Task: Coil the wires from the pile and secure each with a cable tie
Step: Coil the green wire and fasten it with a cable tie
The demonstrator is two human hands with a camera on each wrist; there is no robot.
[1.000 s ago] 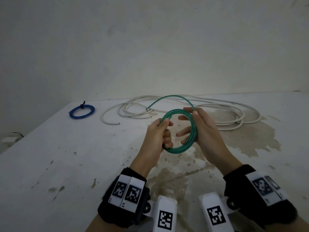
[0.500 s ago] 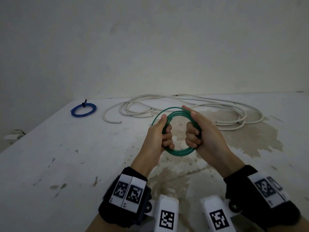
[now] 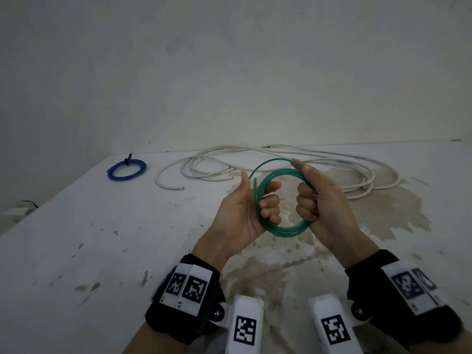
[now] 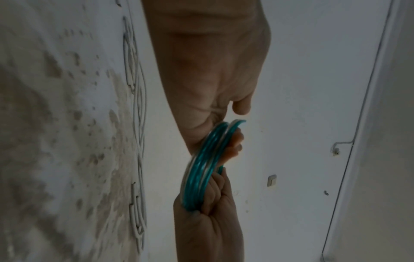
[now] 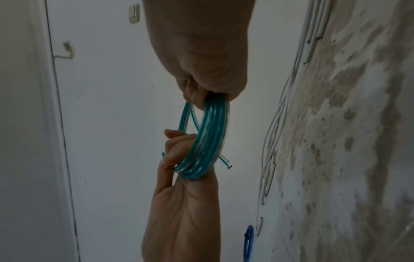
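Head view: left hand [image 3: 245,213] and right hand [image 3: 321,200] grasp a green wire coil [image 3: 283,228] held above the stained table [image 3: 76,238], fingers curled through the ring on both sides, left thumb sticking up. Loose white cable [image 3: 281,154] lies behind, at the table's far edge. Blue coil [image 3: 127,169] with a black tie [image 3: 127,159] sits far left.

Left wrist view: left hand [image 4: 212,79] clasps the coil [image 4: 201,168] from above, right hand [image 4: 208,221] grips below.

Right wrist view: right hand [image 5: 201,62] clenches the coil's [image 5: 208,133] top, left hand [image 5: 179,203] holds the bottom; blue coil [image 5: 248,242] on the table.
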